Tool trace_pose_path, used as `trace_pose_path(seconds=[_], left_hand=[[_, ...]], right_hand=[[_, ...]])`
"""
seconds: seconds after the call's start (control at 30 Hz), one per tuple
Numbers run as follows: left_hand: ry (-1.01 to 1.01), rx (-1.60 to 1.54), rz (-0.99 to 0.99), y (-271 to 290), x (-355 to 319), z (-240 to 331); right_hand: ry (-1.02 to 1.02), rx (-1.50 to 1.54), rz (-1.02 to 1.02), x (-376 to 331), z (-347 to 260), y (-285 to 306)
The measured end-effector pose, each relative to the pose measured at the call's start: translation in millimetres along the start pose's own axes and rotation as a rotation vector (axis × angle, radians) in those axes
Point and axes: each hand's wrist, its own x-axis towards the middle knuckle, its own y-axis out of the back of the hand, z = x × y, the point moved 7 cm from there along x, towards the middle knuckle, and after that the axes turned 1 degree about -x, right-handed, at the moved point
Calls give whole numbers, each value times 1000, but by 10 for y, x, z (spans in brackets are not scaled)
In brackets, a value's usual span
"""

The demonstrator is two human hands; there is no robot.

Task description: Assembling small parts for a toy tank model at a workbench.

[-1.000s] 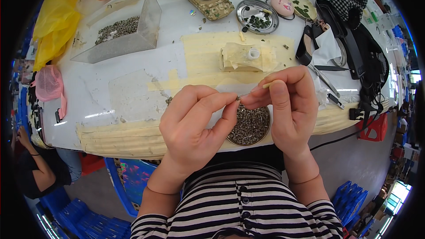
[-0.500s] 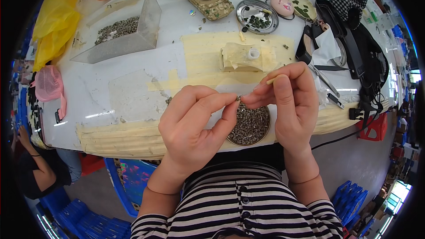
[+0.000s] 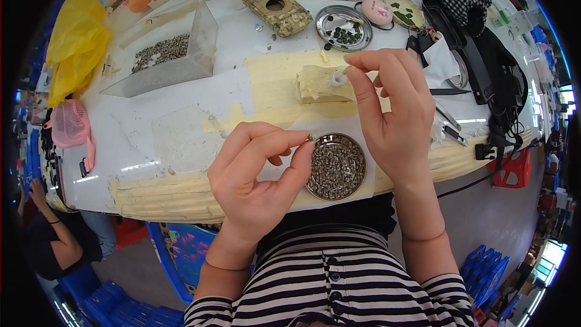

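Observation:
My left hand (image 3: 257,172) is closed in a pinch over the left rim of a round metal dish (image 3: 365,166). Between thumb and forefinger sits a tiny dark greenish piece (image 3: 310,138), much like the small grey-brown pieces (image 3: 334,169) filling the dish. Farther off, my right hand (image 3: 396,106) pinches a thin stick, now mostly hidden by the fingers. Its fingertips are at the mouth of a small white cup (image 3: 338,78), which stands on a block wrapped in cream tape (image 3: 315,88).
A clear tray (image 3: 163,82) of small pieces stands left. A camouflage model tank hull (image 3: 277,9) and a metal plate (image 3: 319,31) with dark green parts lie at the back. Tweezers (image 3: 448,116) lie right. Another person's arm (image 3: 60,236) shows at far left.
My right hand has moved away from the left one, forward to the white cup, taking the yellowish stick along. The left hand has shifted slightly left, still pinching the tiny piece.

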Motion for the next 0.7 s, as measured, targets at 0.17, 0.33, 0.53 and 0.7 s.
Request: trace_pose_path(seconds=[0.17, 0.33, 0.53, 0.7], left_hand=[[-11, -42, 4, 42, -13, 9], [-69, -6, 1, 55, -23, 53], [-57, -2, -2, 48, -29, 57], [-115, -31, -42, 45, -1, 97]], right_hand=[[-160, 285, -87, -167, -110, 59], [-383, 806, -376, -363, -165, -223], [-393, 757, -239, -375, -142, -132], [-637, 969, -491, -501, -62, -277]])
